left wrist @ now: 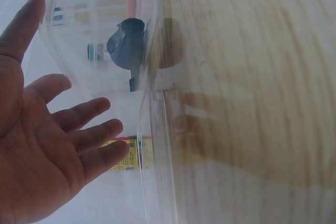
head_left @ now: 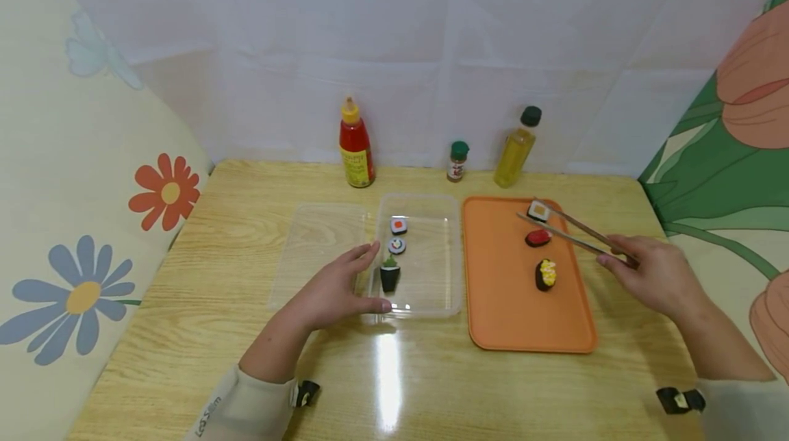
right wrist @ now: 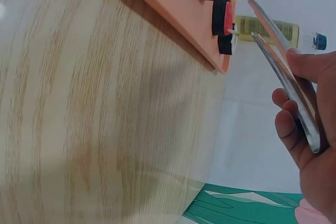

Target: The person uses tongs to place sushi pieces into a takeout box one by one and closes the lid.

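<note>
My right hand point(head_left: 656, 276) holds metal tongs point(right wrist: 310, 129), their arms apart over the orange tray point(head_left: 511, 318). Their tips are near a white sushi roll point(head_left: 539, 211) with a yellowish centre; contact is hard to tell. Below it on the tray lie a red-topped sushi point(head_left: 538, 238) and a yellow-topped sushi point(head_left: 546, 274). My left hand point(head_left: 333, 294), fingers spread, is at the left side of a clear plastic container point(head_left: 457, 256). Inside are an orange-centred roll point(head_left: 398, 225), a round roll point(head_left: 396, 246) and a black cone-shaped hand roll point(head_left: 390, 278) with a green top.
A clear flat lid point(head_left: 314, 242) lies left of the container, partly behind my left hand. Along the back of the wooden table stand a red sauce bottle point(head_left: 355, 153), a small green-capped spice jar point(head_left: 456, 164) and an oil bottle point(head_left: 516, 153). White cloth hangs behind them.
</note>
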Tool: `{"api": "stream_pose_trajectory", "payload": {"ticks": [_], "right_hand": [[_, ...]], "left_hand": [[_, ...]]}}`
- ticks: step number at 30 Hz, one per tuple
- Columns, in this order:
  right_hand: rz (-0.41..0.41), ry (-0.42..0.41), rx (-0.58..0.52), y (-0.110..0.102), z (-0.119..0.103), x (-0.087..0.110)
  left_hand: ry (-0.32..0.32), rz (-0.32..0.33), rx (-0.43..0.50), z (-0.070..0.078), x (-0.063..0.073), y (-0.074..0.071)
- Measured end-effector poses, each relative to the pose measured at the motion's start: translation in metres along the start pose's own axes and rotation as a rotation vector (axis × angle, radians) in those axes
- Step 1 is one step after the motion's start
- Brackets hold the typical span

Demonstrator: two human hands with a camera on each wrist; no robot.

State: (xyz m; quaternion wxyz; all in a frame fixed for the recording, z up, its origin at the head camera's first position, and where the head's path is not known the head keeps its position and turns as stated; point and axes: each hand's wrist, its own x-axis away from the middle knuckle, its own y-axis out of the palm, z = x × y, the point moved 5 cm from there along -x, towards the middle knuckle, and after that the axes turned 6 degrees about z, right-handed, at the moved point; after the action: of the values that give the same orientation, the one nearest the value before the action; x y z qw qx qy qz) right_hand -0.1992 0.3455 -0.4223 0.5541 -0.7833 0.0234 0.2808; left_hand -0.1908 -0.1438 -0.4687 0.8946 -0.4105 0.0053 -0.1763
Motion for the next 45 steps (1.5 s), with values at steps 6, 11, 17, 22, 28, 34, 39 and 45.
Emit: {"api": "stream_pose_trajectory", "payload": {"ticks": [6,11,17,22,28,34,39,45], "right_hand": [[-0.017,0.011,0.017,0.001,0.009,0.000],[-0.052,0.042,0.027,0.002,0.016,0.000],[-0.084,0.047,0.025,0.003,0.018,-0.001],[-0.106,0.065,0.019,0.003,0.021,-0.001],[-0.137,0.096,-0.001,0.003,0.023,-0.001],[-0.189,0.127,-0.017,0.006,0.023,-0.006],[-0.217,0.130,-0.002,0.007,0.022,-0.010],[-0.218,0.110,0.011,0.008,0.021,-0.010]], "left_hand": [[-0.006,-0.002,0.002,0.000,0.000,0.000],[-0.005,-0.002,-0.001,0.000,0.000,0.001],[-0.001,0.002,0.004,0.001,0.001,-0.001],[-0.002,0.001,0.010,0.002,0.001,-0.001],[-0.005,-0.003,0.012,0.001,0.001,0.000],[-0.003,0.001,0.011,0.002,0.001,0.000],[-0.002,-0.002,0.014,0.001,0.001,0.000],[0.002,-0.002,0.016,0.001,0.001,0.000]]}}
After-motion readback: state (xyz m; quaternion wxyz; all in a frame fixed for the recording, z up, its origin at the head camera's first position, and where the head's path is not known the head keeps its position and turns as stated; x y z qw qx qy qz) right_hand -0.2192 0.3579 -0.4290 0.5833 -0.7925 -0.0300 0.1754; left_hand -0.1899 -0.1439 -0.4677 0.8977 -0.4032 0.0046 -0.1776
